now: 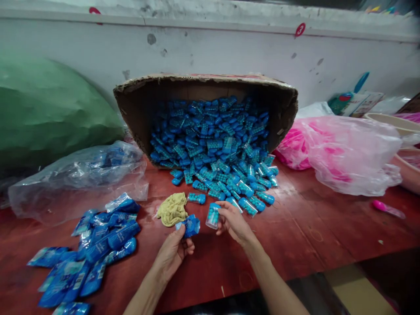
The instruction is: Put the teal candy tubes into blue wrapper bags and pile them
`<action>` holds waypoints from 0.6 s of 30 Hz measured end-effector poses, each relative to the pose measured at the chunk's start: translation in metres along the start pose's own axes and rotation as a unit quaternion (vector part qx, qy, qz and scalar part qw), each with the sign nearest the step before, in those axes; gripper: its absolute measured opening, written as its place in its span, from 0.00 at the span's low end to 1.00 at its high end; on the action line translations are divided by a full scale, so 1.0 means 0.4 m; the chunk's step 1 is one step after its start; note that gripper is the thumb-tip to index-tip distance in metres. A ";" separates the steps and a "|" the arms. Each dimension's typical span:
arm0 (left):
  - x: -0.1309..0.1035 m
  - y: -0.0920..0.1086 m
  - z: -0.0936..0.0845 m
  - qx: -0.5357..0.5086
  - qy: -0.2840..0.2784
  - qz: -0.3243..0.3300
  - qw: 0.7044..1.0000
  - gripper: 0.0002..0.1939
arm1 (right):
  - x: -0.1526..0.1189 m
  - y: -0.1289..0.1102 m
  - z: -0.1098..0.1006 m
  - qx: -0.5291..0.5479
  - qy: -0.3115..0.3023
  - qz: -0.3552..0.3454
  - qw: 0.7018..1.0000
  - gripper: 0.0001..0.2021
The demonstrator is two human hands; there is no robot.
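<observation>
My left hand [173, 251] pinches a blue printed plastic sleeve [192, 225], crumpled at its edges. In my right hand [233, 222] is a small clear bottle [213, 216] with a blue cap, filled with blue-green beads, its cap end up. The sleeve and the bottle are apart, side by side. Behind them a heap of the same bead bottles [236, 179] spills from a cardboard box [131, 96] lying on its side. A yellow cloth [173, 209] lies crumpled just beyond my left hand. Left of it is a pile of blue sleeved bottles [98, 247].
A clear plastic bag [78, 183] with blue pieces and a big green sack [55, 113] stand at the left. Pink-filled plastic bags [348, 151] and a small pink-capped tube [389, 209] are at the right of the red table [308, 245].
</observation>
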State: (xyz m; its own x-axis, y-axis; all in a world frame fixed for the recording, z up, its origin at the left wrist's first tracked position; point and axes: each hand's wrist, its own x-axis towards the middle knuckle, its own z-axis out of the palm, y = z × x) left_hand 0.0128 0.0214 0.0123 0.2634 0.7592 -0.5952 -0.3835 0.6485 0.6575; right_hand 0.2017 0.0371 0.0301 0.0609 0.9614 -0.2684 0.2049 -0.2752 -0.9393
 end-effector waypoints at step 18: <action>0.014 -0.004 -0.014 0.079 0.029 0.129 0.988 0.18 | -0.065 -0.023 0.029 0.362 0.012 0.053 0.931 0.22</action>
State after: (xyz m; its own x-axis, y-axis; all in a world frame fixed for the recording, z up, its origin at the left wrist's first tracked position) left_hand 0.0100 0.0243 0.0051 0.1217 0.8993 -0.4202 -0.2880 0.4371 0.8521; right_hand 0.1868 0.0149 0.0433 0.0666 0.9265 -0.3703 -0.5141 -0.2862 -0.8085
